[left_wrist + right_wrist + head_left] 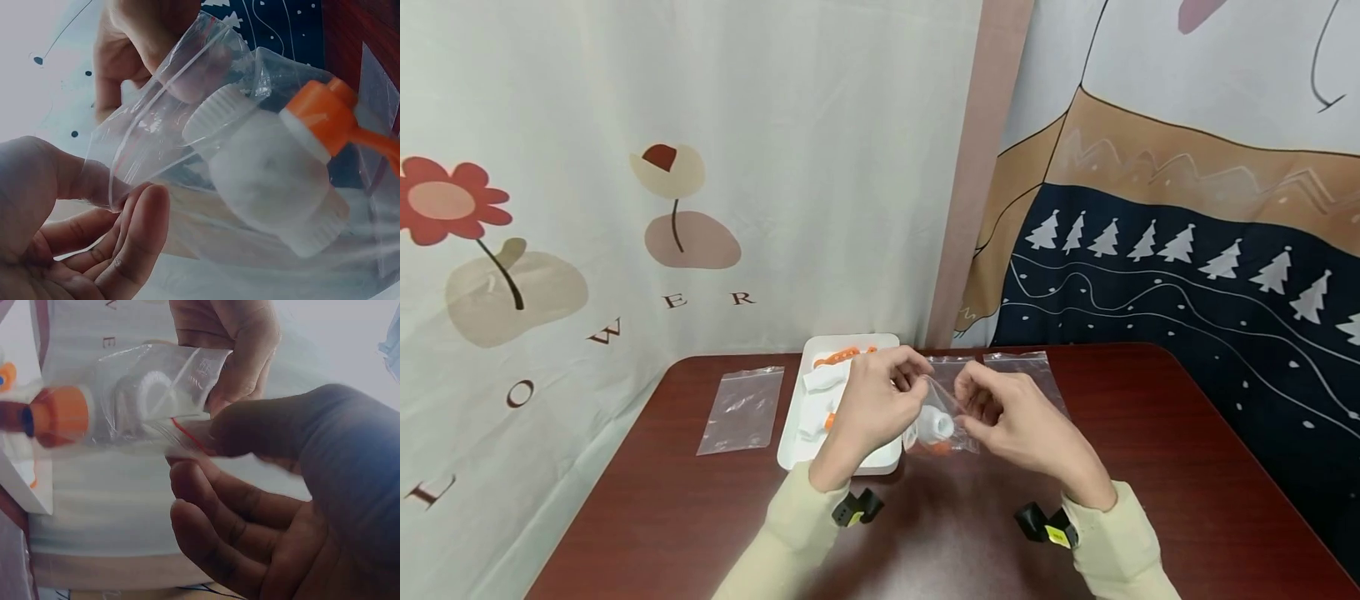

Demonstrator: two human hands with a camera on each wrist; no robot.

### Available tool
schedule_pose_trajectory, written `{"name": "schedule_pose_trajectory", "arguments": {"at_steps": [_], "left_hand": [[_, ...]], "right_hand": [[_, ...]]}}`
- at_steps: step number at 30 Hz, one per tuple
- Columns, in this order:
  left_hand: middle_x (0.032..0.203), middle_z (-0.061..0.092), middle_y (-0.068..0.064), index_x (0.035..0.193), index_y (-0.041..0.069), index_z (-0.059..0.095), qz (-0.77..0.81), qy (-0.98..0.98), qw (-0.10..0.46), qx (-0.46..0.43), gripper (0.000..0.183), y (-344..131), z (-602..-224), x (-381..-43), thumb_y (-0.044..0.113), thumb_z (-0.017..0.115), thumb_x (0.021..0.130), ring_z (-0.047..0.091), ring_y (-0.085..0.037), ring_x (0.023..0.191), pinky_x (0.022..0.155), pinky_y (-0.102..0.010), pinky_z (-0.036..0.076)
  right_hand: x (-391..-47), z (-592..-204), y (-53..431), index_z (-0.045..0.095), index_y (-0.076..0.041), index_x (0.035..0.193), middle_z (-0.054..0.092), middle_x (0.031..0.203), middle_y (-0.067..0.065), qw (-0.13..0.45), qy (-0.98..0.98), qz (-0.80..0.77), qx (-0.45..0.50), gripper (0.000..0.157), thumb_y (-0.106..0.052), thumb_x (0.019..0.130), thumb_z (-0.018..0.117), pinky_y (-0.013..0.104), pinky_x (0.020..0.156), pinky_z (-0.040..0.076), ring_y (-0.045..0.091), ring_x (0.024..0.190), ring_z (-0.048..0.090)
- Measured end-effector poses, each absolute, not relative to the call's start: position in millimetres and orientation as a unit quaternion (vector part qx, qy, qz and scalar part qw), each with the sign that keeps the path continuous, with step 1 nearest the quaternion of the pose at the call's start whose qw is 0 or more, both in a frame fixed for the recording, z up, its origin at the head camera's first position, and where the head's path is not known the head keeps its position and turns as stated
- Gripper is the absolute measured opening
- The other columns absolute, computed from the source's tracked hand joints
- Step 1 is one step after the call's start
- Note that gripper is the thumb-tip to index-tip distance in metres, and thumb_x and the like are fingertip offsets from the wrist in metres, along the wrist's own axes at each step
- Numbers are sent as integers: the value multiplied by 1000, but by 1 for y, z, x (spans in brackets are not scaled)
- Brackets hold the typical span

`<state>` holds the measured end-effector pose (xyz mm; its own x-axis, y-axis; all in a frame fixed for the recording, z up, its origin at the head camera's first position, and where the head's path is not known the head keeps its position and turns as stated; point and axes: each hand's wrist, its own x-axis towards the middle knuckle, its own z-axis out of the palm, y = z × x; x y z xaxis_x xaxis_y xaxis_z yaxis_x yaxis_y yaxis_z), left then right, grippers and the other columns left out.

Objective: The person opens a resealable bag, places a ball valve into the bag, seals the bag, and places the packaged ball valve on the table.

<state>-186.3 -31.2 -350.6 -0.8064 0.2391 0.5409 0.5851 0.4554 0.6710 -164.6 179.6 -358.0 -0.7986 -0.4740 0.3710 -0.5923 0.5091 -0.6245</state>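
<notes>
From my remote seat I take the white tray as the landmark. The clear bag hangs between the two hands just right of the tray; I cannot tell whether it touches the surface. The left hand, in front of the tray's right part, pinches one end of the bag's zip edge, its thumb and forefinger drawn together on the film. The right hand, farther right of the tray, has its thumb and fingertip closed on the other end of that edge, the remaining fingers bent and clear of it; so each grip is narrow and has hold of film.

I read the zip edge as running from hand to hand. Inside sits a round white piece, its axis slanting through two ribbed ends, one toward the zip and the other away. An orange part juts from its side, pointing away from the bag's mouth. From the head view a ring-shaped end faces right, away from the tray.

I see white and orange pieces in the tray and a flat bag left of it.
</notes>
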Motion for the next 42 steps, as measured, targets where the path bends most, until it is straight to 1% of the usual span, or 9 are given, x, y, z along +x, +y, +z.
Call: {"name": "schedule_pose_trajectory", "arguments": {"at_steps": [6,8,13,15,23,27,31,34,42], "left_hand": [[62,65,5,82,12,76,-457,-842,188,-216,23,-32,-348,-190,-4,60,80,55,-6,53,52,-19,44],[62,65,6,83,14,77,-460,-843,185,-208,26,-33,-349,-191,-4,59,80,54,-6,53,51,-20,43],[58,64,6,84,17,77,-474,-841,167,-201,30,-40,-353,-195,-4,57,80,56,-7,45,46,-23,43],[56,63,5,84,17,77,-479,-841,154,-197,29,-43,-354,-196,-3,57,80,56,-8,43,46,-23,42],[63,63,6,79,20,77,-450,-860,130,-202,25,-59,-357,-197,1,60,78,59,-8,52,53,-24,45],[74,65,5,82,18,78,-451,-858,113,-221,25,-67,-356,-195,0,61,80,64,-7,58,56,-24,50],[90,72,2,93,19,80,-462,-845,50,-265,34,-73,-353,-193,-5,58,82,69,-11,59,52,-26,52],[89,74,0,91,16,80,-441,-835,12,-329,36,-77,-352,-193,-9,56,82,65,-9,61,54,-25,53],[74,65,11,74,16,74,-353,-831,28,-429,29,-84,-350,-196,-5,55,81,52,-1,64,59,-20,46]], "right_hand": [[-163,-358,182,74,-30,96,64,80,-14,26,-873,356,331,9,-28,90,80,23,59,52,4,65,56],[-164,-359,183,77,-27,100,66,84,-14,6,-881,337,333,13,-34,89,81,22,59,50,3,64,54],[-169,-363,185,80,-20,95,71,86,-12,0,-888,310,338,5,-18,91,79,20,61,49,0,66,54],[-171,-364,186,80,-20,92,71,83,-13,8,-889,311,337,9,-12,91,77,21,62,50,-1,67,55],[-174,-365,188,75,-20,89,69,79,-11,24,-885,321,336,6,-16,94,75,21,66,52,-1,72,56],[-174,-364,188,73,-21,88,68,78,-10,43,-881,328,338,7,-18,94,76,23,65,52,0,72,56],[-172,-361,190,72,-23,87,65,77,-14,58,-879,333,336,8,-19,92,78,25,63,53,1,71,56],[-171,-360,192,71,-24,86,64,76,-15,70,-875,334,343,10,-19,92,78,25,62,52,0,71,56],[-173,-359,197,71,-25,88,64,77,-14,91,-856,346,373,13,-14,92,77,22,66,51,0,74,57]]}}
